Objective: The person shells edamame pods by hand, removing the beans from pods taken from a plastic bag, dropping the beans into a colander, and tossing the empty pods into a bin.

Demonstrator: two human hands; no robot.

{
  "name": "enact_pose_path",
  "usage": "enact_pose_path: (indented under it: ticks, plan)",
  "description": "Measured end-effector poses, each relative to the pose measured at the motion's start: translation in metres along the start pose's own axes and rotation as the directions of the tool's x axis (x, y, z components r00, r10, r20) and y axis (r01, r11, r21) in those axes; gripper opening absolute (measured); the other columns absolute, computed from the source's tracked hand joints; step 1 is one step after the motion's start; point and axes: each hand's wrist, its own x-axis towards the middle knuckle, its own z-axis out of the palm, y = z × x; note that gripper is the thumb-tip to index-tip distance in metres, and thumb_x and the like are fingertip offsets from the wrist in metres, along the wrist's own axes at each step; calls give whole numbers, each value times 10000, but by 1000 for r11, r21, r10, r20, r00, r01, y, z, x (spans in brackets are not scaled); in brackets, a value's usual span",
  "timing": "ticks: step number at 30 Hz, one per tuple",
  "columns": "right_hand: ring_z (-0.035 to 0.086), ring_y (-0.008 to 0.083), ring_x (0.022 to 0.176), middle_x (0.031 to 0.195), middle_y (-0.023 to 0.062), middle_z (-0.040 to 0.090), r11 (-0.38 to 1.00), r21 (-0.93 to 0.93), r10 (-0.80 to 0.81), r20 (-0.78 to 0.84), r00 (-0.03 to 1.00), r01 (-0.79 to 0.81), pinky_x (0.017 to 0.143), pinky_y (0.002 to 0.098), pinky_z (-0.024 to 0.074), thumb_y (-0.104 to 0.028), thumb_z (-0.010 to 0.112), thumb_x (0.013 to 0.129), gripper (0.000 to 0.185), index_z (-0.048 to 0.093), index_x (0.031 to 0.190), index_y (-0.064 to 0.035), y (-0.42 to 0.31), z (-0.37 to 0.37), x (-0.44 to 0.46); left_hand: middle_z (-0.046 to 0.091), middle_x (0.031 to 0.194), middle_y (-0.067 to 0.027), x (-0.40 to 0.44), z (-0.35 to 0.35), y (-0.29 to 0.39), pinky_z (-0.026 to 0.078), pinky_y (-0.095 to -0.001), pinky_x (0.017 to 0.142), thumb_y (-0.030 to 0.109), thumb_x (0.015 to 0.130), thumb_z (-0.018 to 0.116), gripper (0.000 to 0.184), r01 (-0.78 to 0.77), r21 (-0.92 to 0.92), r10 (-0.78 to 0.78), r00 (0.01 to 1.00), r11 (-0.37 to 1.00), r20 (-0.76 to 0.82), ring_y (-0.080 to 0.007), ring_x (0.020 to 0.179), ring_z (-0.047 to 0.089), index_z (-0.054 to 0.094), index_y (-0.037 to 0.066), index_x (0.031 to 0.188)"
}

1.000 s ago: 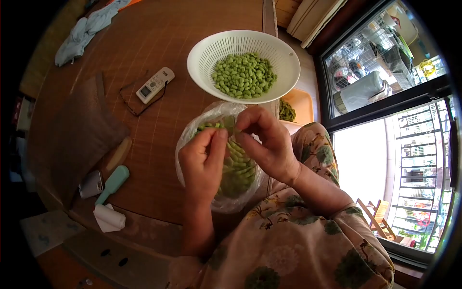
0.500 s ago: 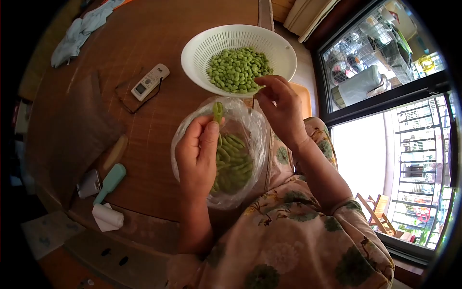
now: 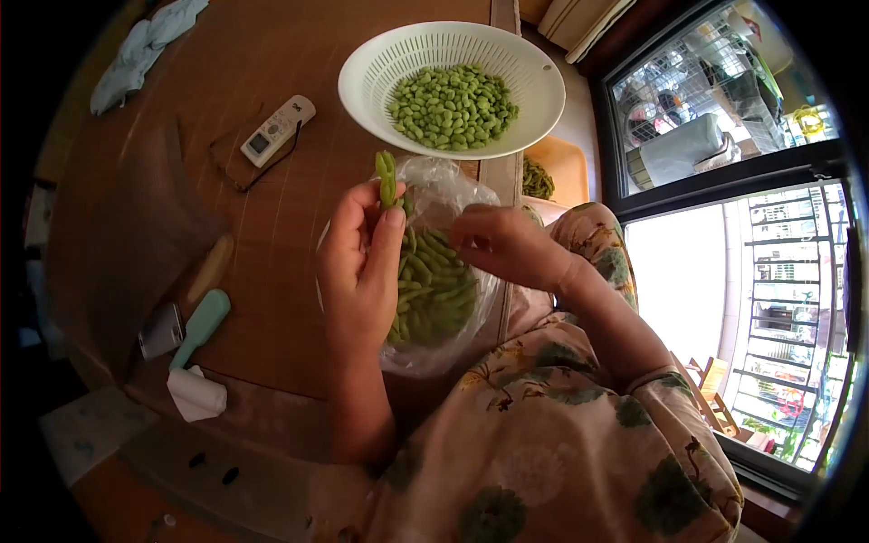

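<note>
Bean pod [image 3: 386,175], slim and bright green, stands upright in left fingers [image 3: 365,195].

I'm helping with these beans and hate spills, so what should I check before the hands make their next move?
1. Pod secure: ok, pinched between the thumb and fingers of the left hand.
2. Pod emptied: cannot tell; its inside is not clear enough.
3. Right hand free: cannot tell; its curled fingers hide any small thing.
4. White colander upright: ok, the shelled beans lie inside.
5. Plastic bag open: ok, green pods show within.
6. Remote clear of both hands: ok, it lies apart on the table.
</note>
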Motion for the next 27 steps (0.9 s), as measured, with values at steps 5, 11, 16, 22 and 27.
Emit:
enact_pose_path:
  ticks: [5, 11, 16, 22, 27]
  plan:
    - [613, 347, 785, 857, 119, 590, 988, -144, 49, -39, 998, -54, 673, 422, 484, -48, 592, 803, 61, 585, 863, -60, 11, 25, -11, 603, 977, -6, 0, 0, 0, 420, -198, 750, 74, 969, 541, 215, 8, -23, -8, 1000, 1000, 15, -47, 845, 512, 566, -19, 1162]
    - [621, 361, 827, 891, 133, 592, 969, -242, 48, -18, 999, -51, 700, 434, 493, -37, 561, 802, 114, 594, 906, -70, 7, 29, -12, 606, 994, -3, 0, -3, -3, 427, -208, 770, 82, 971, 544, 219, -5, 16, 4, 998, 1000, 64, -55, 858, 521, 570, -13, 1166]
    - [622, 366, 844, 934, 144, 587, 946, -322, -29, 50, 998, 44, 717, 427, 502, -33, 540, 798, 147, 594, 930, -64, 11, 28, -15, 551, 890, 17, 0, 3, -5, 393, -197, 714, 116, 970, 548, 236, 11, -46, -11, 1000, 999, 9, -53, 781, 466, 586, 2, 1173]
    - [635, 376, 846, 1013, 153, 591, 954, -292, -47, 88, 995, 71, 714, 461, 507, -38, 562, 791, 242, 613, 1025, -72, 9, 22, -12, 582, 929, 2, -1, -2, 2, 419, -204, 746, 85, 975, 537, 203, 28, -9, -27, 997, 1000, 71, -50, 823, 500, 578, -18, 1145]
    - [620, 265, 752, 864, 115, 609, 981, -143, -151, -123, 981, 133, 664, 345, 502, -43, 601, 842, 103, 606, 943, -22, -7, -6, 0, 559, 864, 12, 1, -1, 2, 410, -198, 702, 74, 966, 542, 182, 0, -70, 5, 997, 998, 73, -47, 775, 490, 592, -17, 1116]
